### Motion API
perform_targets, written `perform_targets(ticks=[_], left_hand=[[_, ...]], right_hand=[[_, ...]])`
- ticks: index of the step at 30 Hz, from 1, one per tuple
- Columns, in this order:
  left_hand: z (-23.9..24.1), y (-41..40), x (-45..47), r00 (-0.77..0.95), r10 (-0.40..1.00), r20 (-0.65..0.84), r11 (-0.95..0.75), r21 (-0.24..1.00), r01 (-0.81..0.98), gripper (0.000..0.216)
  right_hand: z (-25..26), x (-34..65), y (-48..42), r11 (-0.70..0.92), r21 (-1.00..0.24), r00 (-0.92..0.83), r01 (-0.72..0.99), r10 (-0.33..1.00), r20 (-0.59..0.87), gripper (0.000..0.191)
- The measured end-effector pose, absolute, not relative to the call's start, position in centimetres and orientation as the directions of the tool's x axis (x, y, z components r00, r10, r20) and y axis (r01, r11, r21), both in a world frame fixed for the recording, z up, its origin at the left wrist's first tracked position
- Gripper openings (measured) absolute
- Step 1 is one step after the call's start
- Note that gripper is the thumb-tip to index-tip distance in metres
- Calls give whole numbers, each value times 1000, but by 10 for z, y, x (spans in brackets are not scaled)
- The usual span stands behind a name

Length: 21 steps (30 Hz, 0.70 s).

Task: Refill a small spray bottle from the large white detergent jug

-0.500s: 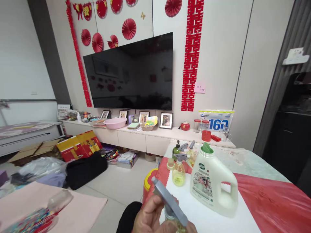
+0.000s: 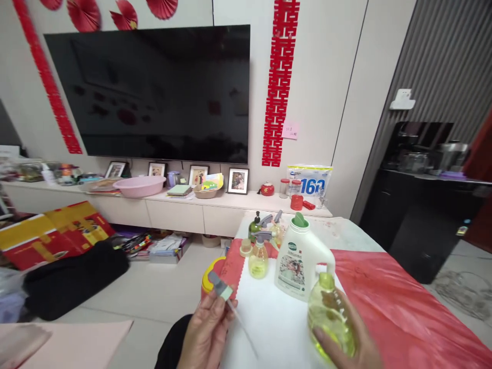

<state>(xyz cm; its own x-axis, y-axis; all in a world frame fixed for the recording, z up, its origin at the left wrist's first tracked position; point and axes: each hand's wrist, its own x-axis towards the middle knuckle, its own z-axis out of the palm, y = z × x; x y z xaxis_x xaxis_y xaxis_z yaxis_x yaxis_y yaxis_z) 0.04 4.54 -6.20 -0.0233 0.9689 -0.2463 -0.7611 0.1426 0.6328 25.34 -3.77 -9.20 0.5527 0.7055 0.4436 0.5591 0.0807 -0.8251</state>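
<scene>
Now my left hand [image 2: 205, 333] pinches the spray head [image 2: 220, 288], right hand [image 2: 351, 348] grips the yellow bottle [image 2: 329, 318]; far bag [image 2: 309, 182] reads 160

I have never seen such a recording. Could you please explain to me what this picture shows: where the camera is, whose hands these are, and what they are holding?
There is no machine here. A person works with two bare hands, and the camera sits on that person's head, looking forward and down. So the hands at the bottom edge are the wearer's own. The left hand holds a grey spray head with a thin tube hanging from it. The right hand wraps its fingers around a round bottle of yellow-green liquid, which has no sprayer on its neck. Below them is a table with a red cloth and a white mat. On it stand a white jug with a green cap and a small spray bottle.
</scene>
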Motion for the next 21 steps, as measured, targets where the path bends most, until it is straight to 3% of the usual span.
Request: perform_targets(ticks=[4, 8, 13, 21], left_hand=[[-113, 52, 15, 87, 945, -316, 270, 600, -753, 56], [-154, 58, 14, 224, 905, -360, 391, 503, -771, 46], [-196, 66, 11, 304, 866, -398, 469, 431, -771, 39], [-192, 60, 10, 364, 863, -350, 493, 425, -759, 40]], right_hand=[[-30, 296, -21, 15, -644, 458, 765, 691, 560, 76], [14, 335, 14, 38, -265, 169, 963, 680, 714, 73], [44, 357, 49, -25, 147, -76, 989, 764, 641, 63], [67, 350, 68, -64, 314, -117, 947, 843, 525, 60]])
